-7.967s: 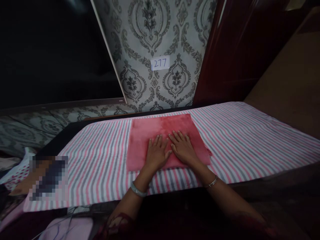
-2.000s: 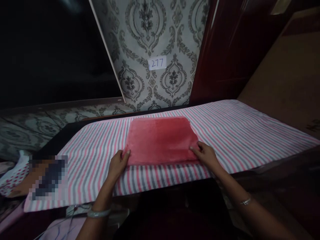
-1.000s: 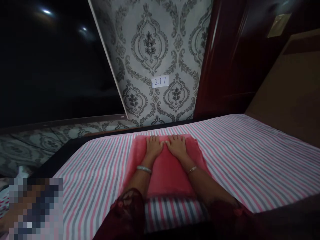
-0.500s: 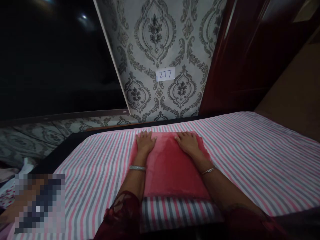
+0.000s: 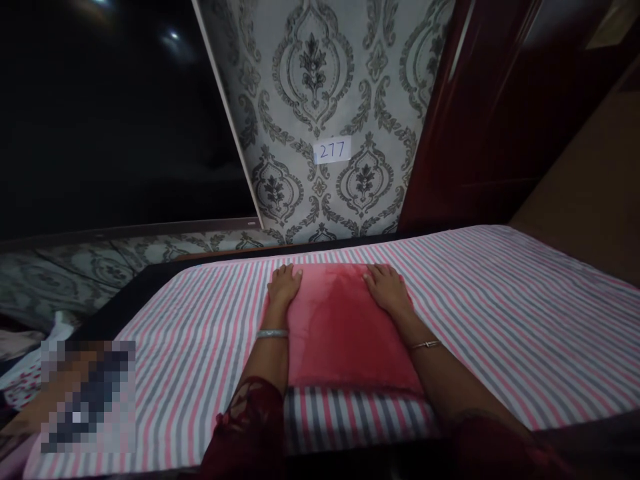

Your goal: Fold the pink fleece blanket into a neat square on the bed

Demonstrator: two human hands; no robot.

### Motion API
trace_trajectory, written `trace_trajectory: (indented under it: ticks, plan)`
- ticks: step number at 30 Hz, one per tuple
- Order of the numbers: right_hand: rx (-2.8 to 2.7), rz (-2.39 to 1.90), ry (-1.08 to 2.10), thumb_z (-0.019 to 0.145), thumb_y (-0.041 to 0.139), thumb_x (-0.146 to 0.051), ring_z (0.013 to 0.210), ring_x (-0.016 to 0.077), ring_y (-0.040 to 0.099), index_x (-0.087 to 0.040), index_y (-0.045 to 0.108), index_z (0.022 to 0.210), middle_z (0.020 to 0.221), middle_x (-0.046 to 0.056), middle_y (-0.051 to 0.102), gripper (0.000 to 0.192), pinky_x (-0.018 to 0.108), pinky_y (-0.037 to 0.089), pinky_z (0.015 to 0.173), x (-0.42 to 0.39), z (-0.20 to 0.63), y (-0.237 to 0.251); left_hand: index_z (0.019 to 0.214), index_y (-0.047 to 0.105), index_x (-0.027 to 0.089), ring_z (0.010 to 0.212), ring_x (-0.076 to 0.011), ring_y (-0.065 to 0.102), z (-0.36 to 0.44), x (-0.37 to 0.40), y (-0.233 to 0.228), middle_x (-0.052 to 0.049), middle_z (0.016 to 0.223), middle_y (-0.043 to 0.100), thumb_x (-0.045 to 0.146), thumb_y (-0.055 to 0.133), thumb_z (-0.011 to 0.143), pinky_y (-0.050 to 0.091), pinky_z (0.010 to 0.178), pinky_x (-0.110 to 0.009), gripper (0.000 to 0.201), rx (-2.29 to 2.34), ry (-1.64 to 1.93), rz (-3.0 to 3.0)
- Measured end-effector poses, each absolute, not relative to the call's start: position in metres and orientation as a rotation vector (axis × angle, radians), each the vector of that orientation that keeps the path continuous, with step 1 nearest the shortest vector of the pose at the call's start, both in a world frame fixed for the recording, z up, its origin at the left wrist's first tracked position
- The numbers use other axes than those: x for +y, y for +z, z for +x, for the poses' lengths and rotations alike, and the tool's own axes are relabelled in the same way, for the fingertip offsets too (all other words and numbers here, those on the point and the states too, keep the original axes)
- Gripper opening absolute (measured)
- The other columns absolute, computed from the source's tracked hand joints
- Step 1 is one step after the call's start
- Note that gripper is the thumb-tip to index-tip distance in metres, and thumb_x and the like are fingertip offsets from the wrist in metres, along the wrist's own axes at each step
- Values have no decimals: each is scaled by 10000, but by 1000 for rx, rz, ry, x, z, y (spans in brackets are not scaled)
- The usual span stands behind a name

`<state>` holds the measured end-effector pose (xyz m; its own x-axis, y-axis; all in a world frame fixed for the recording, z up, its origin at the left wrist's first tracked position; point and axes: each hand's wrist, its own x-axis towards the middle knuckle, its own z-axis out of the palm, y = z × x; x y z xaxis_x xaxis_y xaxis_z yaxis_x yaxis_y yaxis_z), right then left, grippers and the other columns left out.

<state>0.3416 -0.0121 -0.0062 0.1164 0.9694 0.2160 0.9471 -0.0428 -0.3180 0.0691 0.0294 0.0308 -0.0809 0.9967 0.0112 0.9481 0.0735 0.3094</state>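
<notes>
A folded red cloth (image 5: 350, 333), pink along its left side and darker red in the middle, lies flat on a striped sheet. On its far left corner rests my left hand (image 5: 284, 287), palm down, thumb spread from the fingers. My right hand (image 5: 389, 290) lies palm down on the far right corner, its thumb towards the middle. Both hands are open and touch the cloth; their fingertips are slightly bent. The near edge of the cloth shows between my forearms.
The pink, grey and white striped sheet (image 5: 500, 300) covers the table around the cloth. A black screen (image 5: 120, 120) stands at the back left, and a dark red glossy panel (image 5: 465, 133) at the right. A paper marked 277 (image 5: 333, 150) is on the patterned wall. A pixelated patch (image 5: 87, 400) covers something at lower left.
My hands have moved apart towards the two far corners of the red cloth, and their fingers look less stretched. The cloth stays in place.
</notes>
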Motion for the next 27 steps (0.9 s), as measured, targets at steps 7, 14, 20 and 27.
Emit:
trace_trajectory:
  ticks: [7,14,20,27]
  plan:
    - [-2016,-2038,153,1036,272,-415,1497,356,210,-246,457,1497,1602,68,369,525,631,264,1139,-10,338,32,1554,332,169,1540,-286,161,89,-6,58,-146,1650,251,461,378,987,113,1231,-558,639,1925,389,2347]
    - [-2490,-1561,222,1035,321,-338,1513,240,225,-314,392,1538,1631,-9,309,509,486,208,1216,-4,309,38,1525,402,263,1506,-306,271,120,-88,35,-112,1609,358,561,457,959,192,1217,-569,642,1008,207,2732]
    - [-2478,-1456,139,1048,296,-367,1488,229,284,-282,375,1547,1616,32,346,512,475,217,1207,-3,309,5,1556,334,268,1533,-346,163,118,-129,9,-113,1645,271,533,486,956,106,1216,-649,674,1174,299,2755]
    - [-2471,-1464,120,1056,269,-378,1494,239,267,-280,363,1553,1624,29,329,516,491,207,1208,-5,310,6,1558,319,324,1542,-341,114,105,-184,-17,-70,1664,224,438,589,925,143,1222,-650,698,1202,378,2749]
